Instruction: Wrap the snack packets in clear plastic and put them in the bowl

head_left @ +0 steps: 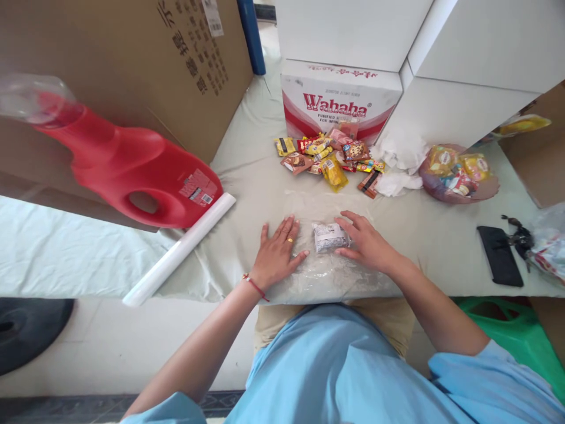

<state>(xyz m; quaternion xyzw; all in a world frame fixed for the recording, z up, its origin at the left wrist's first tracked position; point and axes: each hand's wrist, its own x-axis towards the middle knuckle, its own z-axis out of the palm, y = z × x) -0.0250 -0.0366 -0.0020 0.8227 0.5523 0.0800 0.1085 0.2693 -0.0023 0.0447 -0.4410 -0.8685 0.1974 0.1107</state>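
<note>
My left hand (pixel 277 253) lies flat, fingers spread, on a clear plastic sheet (pixel 318 274) at the table's near edge. My right hand (pixel 366 241) rests on the same sheet with its fingers stretched out, touching a small white snack packet (pixel 329 237) that lies between the two hands. A white roll (pixel 179 250), lying diagonally, sits left of my left hand. Farther back, a pile of several colourful snack packets (pixel 329 159) lies in front of a Wahaha box (pixel 338 103).
A red jug (pixel 132 171) leans at the left against a large cardboard box (pixel 132 65). White crumpled paper (pixel 397 171), a bag of snacks (pixel 457 174), a black phone (pixel 498 254) and keys (pixel 518 235) lie at the right. A green bag (pixel 521 335) sits below the table.
</note>
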